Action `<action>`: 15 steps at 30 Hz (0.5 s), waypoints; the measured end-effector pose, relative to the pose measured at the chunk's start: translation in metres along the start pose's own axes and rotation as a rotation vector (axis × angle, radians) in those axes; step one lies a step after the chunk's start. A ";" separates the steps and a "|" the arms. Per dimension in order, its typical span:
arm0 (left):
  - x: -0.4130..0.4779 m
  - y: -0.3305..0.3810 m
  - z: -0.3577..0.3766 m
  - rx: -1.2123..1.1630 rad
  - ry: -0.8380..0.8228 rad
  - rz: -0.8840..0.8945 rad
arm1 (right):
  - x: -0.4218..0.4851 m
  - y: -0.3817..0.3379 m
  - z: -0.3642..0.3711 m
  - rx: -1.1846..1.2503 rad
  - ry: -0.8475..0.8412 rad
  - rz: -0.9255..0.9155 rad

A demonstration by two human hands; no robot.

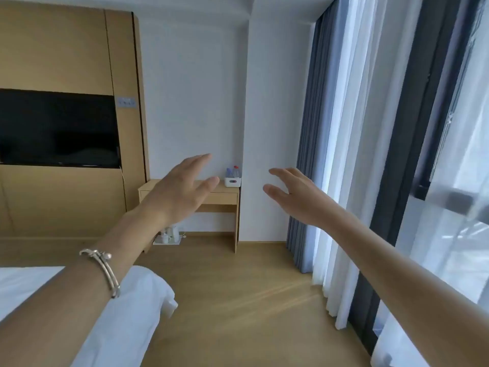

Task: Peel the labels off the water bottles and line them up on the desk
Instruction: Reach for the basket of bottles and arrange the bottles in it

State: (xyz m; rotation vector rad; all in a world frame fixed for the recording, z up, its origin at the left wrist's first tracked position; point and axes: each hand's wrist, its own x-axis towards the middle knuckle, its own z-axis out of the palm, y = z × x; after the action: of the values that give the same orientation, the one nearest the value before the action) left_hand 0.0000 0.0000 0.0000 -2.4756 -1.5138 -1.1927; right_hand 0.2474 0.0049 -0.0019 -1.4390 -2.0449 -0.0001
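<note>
Far across the room, a small wooden desk (222,197) stands against the white wall. On its right end sits a white box (232,181) holding water bottles (236,171) with red caps and labels; their count is too small to tell. My left hand (177,192) is stretched forward with fingers apart, holding nothing, and covers the desk's left part in the image. My right hand (293,193) reaches out to the right of the desk, also spread and holding nothing. Both hands are well short of the desk. A bracelet (103,268) circles my left forearm.
A white bed corner (148,295) lies at lower left. A black TV (58,128) hangs on the wood panel wall. Blue and sheer curtains (341,154) line the window on the right. A white tray with a kettle (168,235) sits under the desk. Wooden floor (238,300) stretches between.
</note>
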 end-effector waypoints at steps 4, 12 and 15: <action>-0.005 -0.019 -0.003 0.075 -0.002 -0.037 | 0.012 -0.004 0.020 -0.023 -0.049 -0.024; 0.012 -0.085 -0.004 0.150 0.045 -0.102 | 0.069 -0.022 0.069 -0.014 -0.089 -0.119; 0.031 -0.121 0.008 0.141 0.035 -0.106 | 0.094 -0.024 0.099 -0.039 -0.113 -0.136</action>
State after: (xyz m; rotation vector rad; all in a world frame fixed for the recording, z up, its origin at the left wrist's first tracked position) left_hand -0.0803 0.0909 -0.0308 -2.3006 -1.6763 -1.0941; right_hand 0.1595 0.1090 -0.0275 -1.3480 -2.2428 -0.0156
